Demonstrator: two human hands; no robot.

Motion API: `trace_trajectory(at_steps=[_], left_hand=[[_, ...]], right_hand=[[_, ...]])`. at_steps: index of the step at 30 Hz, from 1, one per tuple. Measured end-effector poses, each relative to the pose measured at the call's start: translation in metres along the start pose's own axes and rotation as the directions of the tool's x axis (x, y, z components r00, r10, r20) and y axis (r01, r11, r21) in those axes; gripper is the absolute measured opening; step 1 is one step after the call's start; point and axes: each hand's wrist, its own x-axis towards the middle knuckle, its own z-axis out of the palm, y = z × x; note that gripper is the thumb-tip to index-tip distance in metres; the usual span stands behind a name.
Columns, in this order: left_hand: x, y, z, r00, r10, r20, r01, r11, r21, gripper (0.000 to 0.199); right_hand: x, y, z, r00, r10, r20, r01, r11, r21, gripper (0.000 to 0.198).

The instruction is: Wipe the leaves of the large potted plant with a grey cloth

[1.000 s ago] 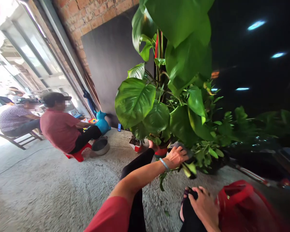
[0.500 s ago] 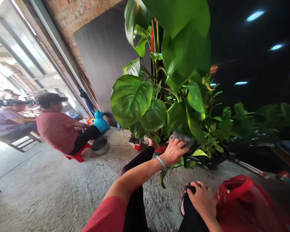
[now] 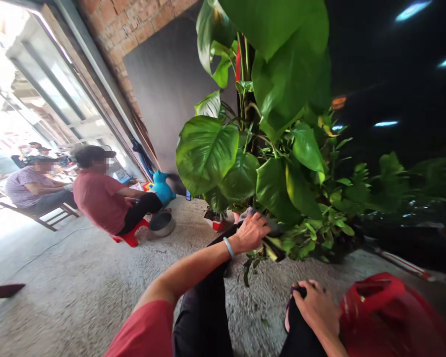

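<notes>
My left hand (image 3: 250, 231), a pale bangle on its wrist, is closed on a grey cloth (image 3: 250, 212) low at the front of a tall leafy plant (image 3: 208, 153). Just under the fingers shows a yellow-green and dark leaf (image 3: 271, 248); whether the cloth presses on it I cannot tell. Broad glossy leaves hang above this hand. My right hand (image 3: 317, 305) lies over my right knee with its fingers stretched out, holding nothing. Beside it is a red bag (image 3: 386, 307).
A small pot (image 3: 216, 221) stands left of the plant. Farther left, a person in a red shirt (image 3: 100, 203) sits on a red stool (image 3: 134, 235) near a grey basin (image 3: 161, 224) and a blue animal-shaped toy (image 3: 163, 188). Another person (image 3: 31, 183) sits behind on a wooden chair.
My left hand has moved left and slightly down with the cloth, and the leaf below has shifted along. My right hand stays on the knee. The view has turned a little left.
</notes>
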Motion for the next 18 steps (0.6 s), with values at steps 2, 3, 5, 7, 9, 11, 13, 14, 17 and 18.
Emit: trace_trajectory(at_steps=[2, 3, 5, 7, 9, 11, 13, 14, 17, 18], left_hand=[[0.021, 0.015, 0.004, 0.993, -0.014, -0.116, 0.013, 1.0, -0.009, 0.037], [0.026, 0.024, 0.012, 0.992, 0.021, -0.122, -0.022, 1.0, -0.009, 0.036], [0.023, 0.04, 0.033, 0.982, 0.189, -0.017, -0.189, 0.982, -0.005, 0.03], [0.005, 0.048, 0.052, 0.918, 0.365, 0.154, -0.363, 0.931, -0.042, 0.019], [-0.017, 0.04, 0.056, 0.851, 0.447, 0.276, -0.441, 0.893, -0.089, 0.011], [-0.031, 0.018, 0.038, 0.875, 0.388, 0.289, -0.383, 0.921, -0.077, 0.004], [-0.03, -0.013, 0.007, 0.971, 0.185, 0.153, -0.186, 0.983, -0.012, 0.013], [-0.025, -0.028, -0.009, 0.998, 0.04, 0.042, -0.041, 0.999, 0.007, 0.02], [0.0, -0.06, -0.036, 0.906, -0.363, -0.216, 0.363, 0.931, -0.04, 0.04], [0.005, -0.062, -0.034, 0.878, -0.427, -0.218, 0.425, 0.903, -0.06, 0.043]], right_hand=[[-0.003, -0.005, -0.002, 1.0, 0.008, -0.016, -0.009, 1.0, -0.019, 0.039], [-0.004, -0.006, -0.004, 1.0, 0.008, -0.022, -0.009, 0.999, -0.036, 0.039], [-0.008, -0.007, -0.009, 1.0, 0.002, -0.021, -0.003, 0.998, -0.07, 0.04], [-0.011, -0.002, -0.013, 1.0, 0.012, 0.0, -0.012, 0.996, -0.085, 0.04], [-0.011, 0.007, -0.013, 1.0, 0.006, -0.003, -0.006, 0.997, -0.078, 0.042], [-0.008, 0.015, -0.01, 1.0, 0.004, -0.015, -0.005, 0.998, -0.057, 0.043], [-0.004, 0.019, -0.004, 1.0, 0.013, -0.025, -0.014, 0.999, -0.043, 0.043], [-0.002, 0.019, -0.001, 0.999, 0.016, -0.03, -0.017, 0.999, -0.041, 0.042], [0.003, 0.013, 0.006, 0.997, -0.025, -0.068, 0.022, 0.999, -0.043, 0.039], [0.004, 0.011, 0.007, 0.996, -0.042, -0.075, 0.039, 0.998, -0.043, 0.038]])
